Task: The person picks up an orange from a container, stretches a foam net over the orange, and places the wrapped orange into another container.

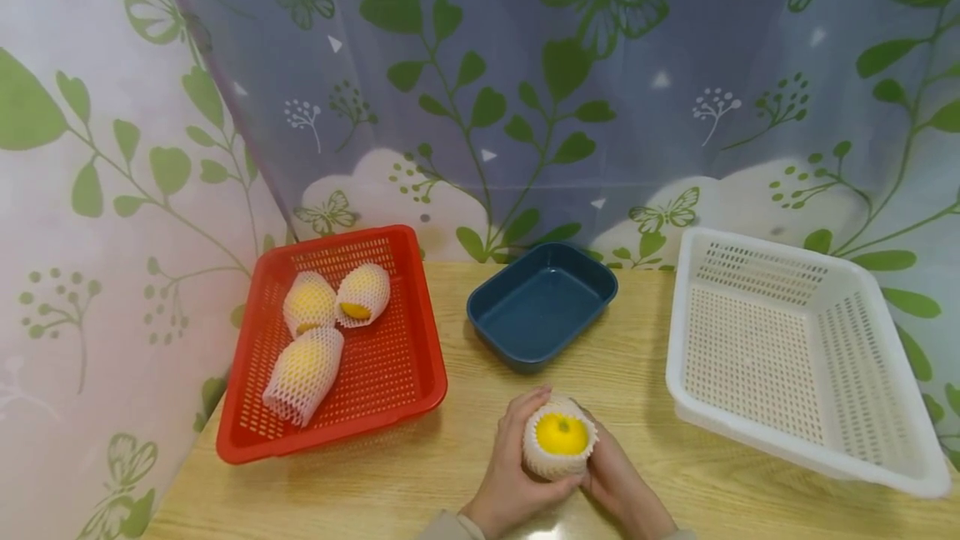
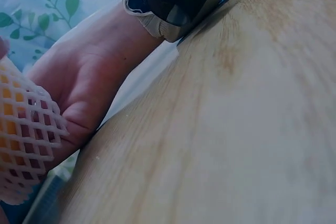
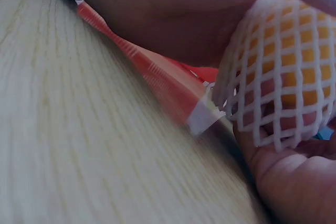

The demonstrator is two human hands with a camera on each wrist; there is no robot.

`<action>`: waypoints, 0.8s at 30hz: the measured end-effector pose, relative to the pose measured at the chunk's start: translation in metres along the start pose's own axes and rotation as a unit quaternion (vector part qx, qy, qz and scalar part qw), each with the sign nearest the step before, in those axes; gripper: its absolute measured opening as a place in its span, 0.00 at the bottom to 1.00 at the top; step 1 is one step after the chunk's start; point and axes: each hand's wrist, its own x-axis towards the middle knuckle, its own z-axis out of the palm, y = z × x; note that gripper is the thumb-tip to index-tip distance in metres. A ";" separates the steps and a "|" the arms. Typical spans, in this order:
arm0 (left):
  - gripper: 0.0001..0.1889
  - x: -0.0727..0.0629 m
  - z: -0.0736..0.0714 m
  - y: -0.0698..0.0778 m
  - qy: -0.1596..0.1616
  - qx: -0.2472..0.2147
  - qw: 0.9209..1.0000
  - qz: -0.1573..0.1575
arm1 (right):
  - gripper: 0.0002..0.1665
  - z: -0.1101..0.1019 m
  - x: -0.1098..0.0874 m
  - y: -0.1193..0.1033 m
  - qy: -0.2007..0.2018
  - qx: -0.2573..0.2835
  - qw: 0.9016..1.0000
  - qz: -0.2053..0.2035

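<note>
A round yellow fruit (image 1: 562, 434) with a small greenish stem spot is held upright between both hands, near the front of the table. A white foam net sleeve (image 1: 552, 467) wraps its sides and leaves the top bare. My left hand (image 1: 513, 463) grips it from the left, thumb across the front and fingers around the far side. From the right, my right hand (image 1: 618, 473) holds the same fruit. Up close in the right wrist view, the net (image 3: 286, 77) flares open at one end, with fingers (image 3: 294, 182) against it.
At left, a red basket (image 1: 337, 432) contains three yellow fruits in foam nets (image 1: 303, 369). Behind the hands stands a dark blue tray (image 1: 536, 315). A white basket (image 1: 750, 340) sits at right. Patterned curtains (image 1: 480, 65) border the wooden table (image 1: 375, 482).
</note>
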 end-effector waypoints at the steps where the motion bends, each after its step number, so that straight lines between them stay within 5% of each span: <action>1: 0.49 0.002 -0.001 0.005 0.003 -0.005 1.000 -0.006 | 0.20 0.000 0.001 -0.001 -0.009 0.003 1.000 0.002; 4: 0.48 0.004 -0.002 0.010 0.009 -0.020 0.999 -0.024 | 0.21 -0.001 0.002 -0.002 -0.035 0.007 0.999 0.002; 10: 0.47 -0.007 0.008 -0.021 0.011 -0.080 0.995 -0.055 | 0.22 -0.004 0.004 -0.001 -0.052 0.005 0.999 -0.004; 18: 0.45 -0.005 0.006 -0.018 0.017 -0.104 0.988 -0.113 | 0.23 -0.007 0.006 -0.001 -0.086 0.010 0.996 -0.015; 24: 0.45 -0.004 0.007 -0.015 0.028 -0.098 0.991 -0.086 | 0.22 -0.011 0.004 -0.003 -0.107 0.012 0.994 -0.017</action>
